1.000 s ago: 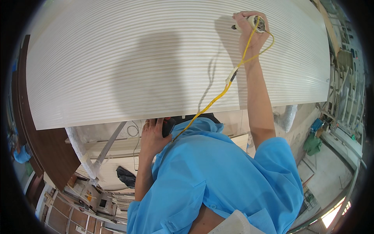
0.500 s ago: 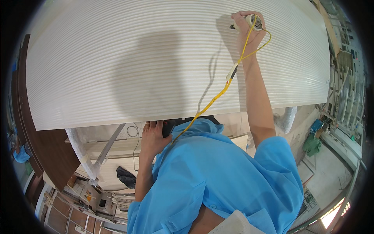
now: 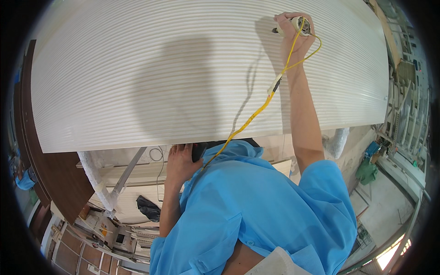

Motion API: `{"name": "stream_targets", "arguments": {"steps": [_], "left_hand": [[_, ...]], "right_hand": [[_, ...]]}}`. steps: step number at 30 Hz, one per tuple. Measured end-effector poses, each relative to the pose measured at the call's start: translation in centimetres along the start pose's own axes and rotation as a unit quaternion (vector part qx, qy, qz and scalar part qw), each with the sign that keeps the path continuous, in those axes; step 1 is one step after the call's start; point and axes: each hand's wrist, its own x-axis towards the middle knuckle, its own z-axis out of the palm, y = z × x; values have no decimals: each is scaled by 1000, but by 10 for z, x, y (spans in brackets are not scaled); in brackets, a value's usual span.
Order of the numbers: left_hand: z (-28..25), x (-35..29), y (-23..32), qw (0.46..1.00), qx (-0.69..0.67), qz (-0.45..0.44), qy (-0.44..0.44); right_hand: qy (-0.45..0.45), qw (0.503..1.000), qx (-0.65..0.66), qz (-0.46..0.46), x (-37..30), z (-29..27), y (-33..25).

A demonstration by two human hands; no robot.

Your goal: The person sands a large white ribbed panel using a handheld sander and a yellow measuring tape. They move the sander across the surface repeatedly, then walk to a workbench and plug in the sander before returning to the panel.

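My right hand [image 3: 298, 34] reaches far out over a white ribbed panel [image 3: 247, 64], its fingers wrapped around a whitish cylindrical device [image 3: 295, 23] with a dark, slotted end. A small dark tip [image 3: 275, 30] pokes out to the left of the fingers. Two yellow wires loop from the device and join a thicker yellow cable [image 3: 252, 117], which runs back to my waist. There, just below the panel's near edge, my left hand [image 3: 181, 162] is closed against a black box-like thing [image 3: 198, 150]. Most of that thing is hidden by my fingers and blue shirt.
Plastic-wrapped legs [image 3: 96, 178] show beneath the panel at the left and right. Dark brown boards [image 3: 59, 178] stand at the left. A black bag [image 3: 148, 208] lies below, near a thin dangling cord [image 3: 159, 176]. Racks of long strips [image 3: 408, 114] line the right side.
My right hand and the device have shifted very slightly to the right over the panel, and the wire loop with them. My left hand stays at my waist.
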Motion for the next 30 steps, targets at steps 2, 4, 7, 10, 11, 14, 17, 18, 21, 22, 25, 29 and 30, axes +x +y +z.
{"name": "stream_targets", "arguments": {"steps": [2, 4, 7, 10, 11, 14, 17, 18, 21, 22, 25, 29, 30], "left_hand": [[1, 0, 0, 1000, 0, 12, 11], [1, 1, 0, 1000, 2, 12, 5], [0, 2, 1, 1000, -1, 4, -6], [0, 2, 2, 1000, -4, 2, -13], [0, 2, 3, 1000, -3, 1, -12], [2, 3, 5, 1000, -2, -1, -11], [3, 4, 4, 1000, 9, 1, -7], [4, 4, 4, 1000, 16, -1, -10], [5, 5, 3, 1000, 19, -14, -17], [5, 5, 3, 1000, 16, -8, -13], [7, 6, 2, 1000, 11, -10, -27], [11, 7, -1, 1000, 23, 4, -3], [12, 8, -1, 999, 33, -1, -11]], "right_hand": [[-11, 1000, -3, -5, -2, 4, 4], [-10, 1000, -4, 7, -4, 7, 4], [-4, 1000, 23, 18, -2, 6, -1], [-4, 998, 62, -5, 7, 1, -6], [-4, 998, 63, -7, 10, 0, -6], [-8, 999, 34, -14, 12, 3, 0], [-25, 999, 28, -6, 9, 8, 8], [-30, 999, 29, 5, 8, 8, 9], [-22, 999, 25, -31, 10, 6, 7], [-19, 999, 42, -24, 12, 4, 6], [-12, 998, 62, -15, 21, 0, 1], [-14, 1000, 10, -9, 24, 5, 5], [-6, 1000, -6, 2, 22, 7, 7]]}}
